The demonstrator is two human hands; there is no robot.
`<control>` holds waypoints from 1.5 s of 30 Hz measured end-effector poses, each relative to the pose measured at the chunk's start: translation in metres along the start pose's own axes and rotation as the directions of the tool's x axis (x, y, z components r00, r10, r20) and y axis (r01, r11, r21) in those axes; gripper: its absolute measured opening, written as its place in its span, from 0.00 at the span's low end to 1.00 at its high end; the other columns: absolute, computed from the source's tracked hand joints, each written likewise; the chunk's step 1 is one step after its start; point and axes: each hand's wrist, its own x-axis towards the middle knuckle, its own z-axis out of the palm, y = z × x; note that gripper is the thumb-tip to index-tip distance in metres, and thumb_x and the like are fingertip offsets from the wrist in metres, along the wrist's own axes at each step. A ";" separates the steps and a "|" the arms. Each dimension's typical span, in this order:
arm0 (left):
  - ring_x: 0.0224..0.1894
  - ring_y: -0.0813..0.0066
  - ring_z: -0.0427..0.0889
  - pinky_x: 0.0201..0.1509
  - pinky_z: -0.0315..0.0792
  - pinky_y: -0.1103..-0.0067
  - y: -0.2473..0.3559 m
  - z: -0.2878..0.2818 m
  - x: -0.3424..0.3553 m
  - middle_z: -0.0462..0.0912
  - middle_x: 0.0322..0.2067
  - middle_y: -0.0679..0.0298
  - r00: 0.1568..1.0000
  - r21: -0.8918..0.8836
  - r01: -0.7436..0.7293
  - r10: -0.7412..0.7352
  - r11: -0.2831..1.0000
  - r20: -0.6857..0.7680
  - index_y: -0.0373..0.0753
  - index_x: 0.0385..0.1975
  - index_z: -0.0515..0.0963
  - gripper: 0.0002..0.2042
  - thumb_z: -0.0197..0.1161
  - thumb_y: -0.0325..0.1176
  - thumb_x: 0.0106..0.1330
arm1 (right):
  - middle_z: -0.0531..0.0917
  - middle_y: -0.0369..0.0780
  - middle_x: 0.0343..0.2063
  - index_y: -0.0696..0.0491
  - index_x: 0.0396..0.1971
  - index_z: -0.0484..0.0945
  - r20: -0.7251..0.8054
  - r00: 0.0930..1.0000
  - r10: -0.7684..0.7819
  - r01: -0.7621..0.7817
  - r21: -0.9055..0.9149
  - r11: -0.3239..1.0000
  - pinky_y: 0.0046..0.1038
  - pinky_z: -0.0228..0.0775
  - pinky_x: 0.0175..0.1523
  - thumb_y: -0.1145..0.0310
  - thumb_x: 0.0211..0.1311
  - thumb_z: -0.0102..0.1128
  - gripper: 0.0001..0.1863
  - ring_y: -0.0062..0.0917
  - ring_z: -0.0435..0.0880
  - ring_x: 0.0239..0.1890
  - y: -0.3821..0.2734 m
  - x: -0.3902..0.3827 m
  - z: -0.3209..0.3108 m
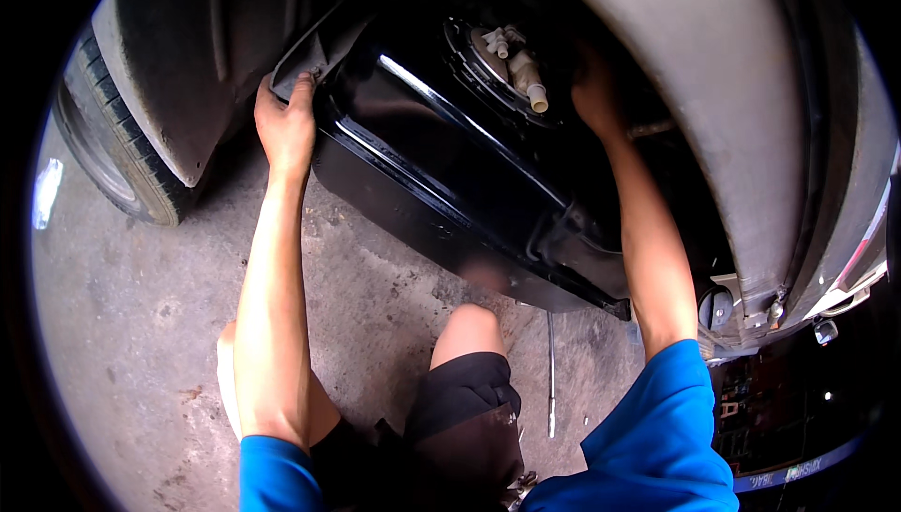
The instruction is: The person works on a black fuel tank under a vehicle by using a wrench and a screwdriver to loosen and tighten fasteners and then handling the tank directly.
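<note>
A glossy black fuel tank [422, 165] lies tilted beneath the car body, running from the upper left toward the lower right. Its round fuel pump cover [488, 57] carries pale plastic pipe fittings [526, 80]. At the tank's left end, my left hand [286, 122] is closed on its edge, thumb on top beside a grey flap [302, 60]. My right arm reaches past the tank's right end. In the dark beyond the fittings sits my right hand [593, 90]; shadow hides its fingers and whatever they touch.
A car wheel [113, 127] stands at the far left behind a dark liner [174, 61]. The pale body panel [694, 61] curves down on the right. On the concrete floor [366, 277] lies a thin metal rod [552, 376], right of my knee [469, 329].
</note>
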 end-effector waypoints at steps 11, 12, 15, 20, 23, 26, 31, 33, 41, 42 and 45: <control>0.51 0.67 0.79 0.59 0.67 0.76 -0.002 0.007 -0.004 0.82 0.48 0.53 0.998 0.092 0.056 -0.052 0.994 -0.040 0.27 0.53 0.74 0.21 0.64 0.34 0.65 | 0.79 0.47 0.49 0.50 0.48 0.81 0.365 0.922 -0.129 0.304 -0.474 0.827 0.42 0.65 0.61 0.69 0.62 0.57 0.15 0.46 0.74 0.53 -0.010 -0.008 -0.042; 0.51 0.65 0.79 0.60 0.67 0.76 -0.003 0.006 -0.004 0.82 0.48 0.51 0.997 0.069 0.067 -0.064 0.995 -0.038 0.26 0.53 0.74 0.22 0.64 0.35 0.65 | 0.79 0.47 0.49 0.50 0.47 0.81 0.362 0.924 -0.120 0.290 -0.465 0.836 0.42 0.65 0.61 0.69 0.62 0.57 0.14 0.45 0.74 0.53 -0.022 -0.010 -0.044; 0.52 0.61 0.79 0.60 0.67 0.74 0.000 0.007 -0.007 0.82 0.48 0.48 0.996 0.014 0.085 -0.085 0.996 -0.029 0.25 0.54 0.72 0.24 0.64 0.36 0.64 | 0.79 0.47 0.48 0.50 0.45 0.82 0.406 0.910 -0.083 0.287 -0.473 0.833 0.42 0.65 0.60 0.69 0.62 0.57 0.13 0.45 0.74 0.52 -0.044 -0.010 -0.049; 0.53 0.60 0.79 0.61 0.67 0.74 -0.005 0.009 -0.004 0.81 0.48 0.47 0.997 -0.039 0.071 -0.072 0.997 -0.022 0.25 0.54 0.72 0.23 0.63 0.36 0.64 | 0.79 0.49 0.48 0.52 0.43 0.83 0.327 0.935 -0.137 0.259 -0.367 0.893 0.41 0.67 0.60 0.73 0.59 0.59 0.12 0.46 0.75 0.52 -0.027 -0.011 -0.037; 0.54 0.60 0.78 0.61 0.66 0.74 -0.006 0.013 -0.008 0.81 0.49 0.46 0.997 -0.062 0.071 -0.073 0.996 -0.031 0.24 0.54 0.72 0.24 0.63 0.36 0.64 | 0.79 0.51 0.48 0.53 0.42 0.84 0.262 0.956 -0.129 0.193 -0.234 0.953 0.42 0.68 0.59 0.76 0.58 0.59 0.12 0.47 0.76 0.51 -0.007 -0.015 -0.027; 0.55 0.60 0.78 0.62 0.66 0.74 -0.004 0.010 -0.006 0.80 0.50 0.45 0.998 0.024 0.050 -0.049 0.998 -0.045 0.23 0.54 0.72 0.25 0.63 0.37 0.64 | 0.80 0.52 0.46 0.54 0.42 0.83 0.290 0.951 -0.104 0.168 -0.207 0.964 0.43 0.69 0.59 0.76 0.58 0.58 0.13 0.49 0.77 0.49 0.000 -0.010 -0.023; 0.55 0.59 0.78 0.62 0.66 0.74 -0.010 0.006 -0.002 0.80 0.50 0.44 0.997 0.030 0.071 -0.070 0.997 -0.034 0.21 0.56 0.70 0.27 0.64 0.38 0.64 | 0.81 0.54 0.44 0.56 0.41 0.83 0.256 0.958 -0.127 0.192 -0.249 0.949 0.44 0.68 0.59 0.74 0.57 0.59 0.12 0.50 0.77 0.50 0.000 -0.017 -0.017; 0.54 0.59 0.78 0.62 0.66 0.74 -0.014 0.004 0.002 0.80 0.49 0.44 0.997 0.041 0.079 -0.078 0.996 -0.023 0.21 0.56 0.69 0.28 0.64 0.38 0.63 | 0.81 0.54 0.44 0.57 0.40 0.82 0.257 0.960 -0.107 0.167 -0.224 0.960 0.44 0.67 0.60 0.73 0.57 0.59 0.12 0.50 0.77 0.51 -0.003 -0.015 -0.017; 0.50 0.65 0.79 0.59 0.67 0.75 0.004 0.009 -0.009 0.82 0.46 0.51 0.997 0.013 0.069 -0.069 0.998 -0.030 0.25 0.52 0.74 0.22 0.64 0.36 0.65 | 0.81 0.52 0.42 0.58 0.40 0.82 0.148 0.960 -0.238 0.266 -0.220 0.938 0.45 0.70 0.54 0.73 0.59 0.57 0.11 0.48 0.79 0.46 0.007 -0.021 -0.013; 0.49 0.64 0.80 0.58 0.68 0.75 0.010 0.012 -0.013 0.83 0.45 0.49 0.995 -0.008 0.090 -0.090 0.996 -0.040 0.25 0.51 0.74 0.20 0.63 0.34 0.65 | 0.81 0.52 0.43 0.58 0.40 0.82 0.202 0.960 -0.191 0.227 -0.170 0.959 0.45 0.70 0.53 0.73 0.59 0.57 0.11 0.48 0.79 0.45 0.008 -0.021 -0.015; 0.50 0.63 0.80 0.58 0.68 0.75 0.009 0.012 -0.011 0.83 0.46 0.49 0.993 -0.026 0.091 -0.093 0.995 -0.066 0.26 0.52 0.73 0.21 0.63 0.34 0.64 | 0.81 0.52 0.42 0.58 0.41 0.82 0.277 0.951 -0.140 0.180 -0.125 0.976 0.44 0.71 0.51 0.75 0.59 0.56 0.12 0.48 0.79 0.45 0.000 -0.012 -0.019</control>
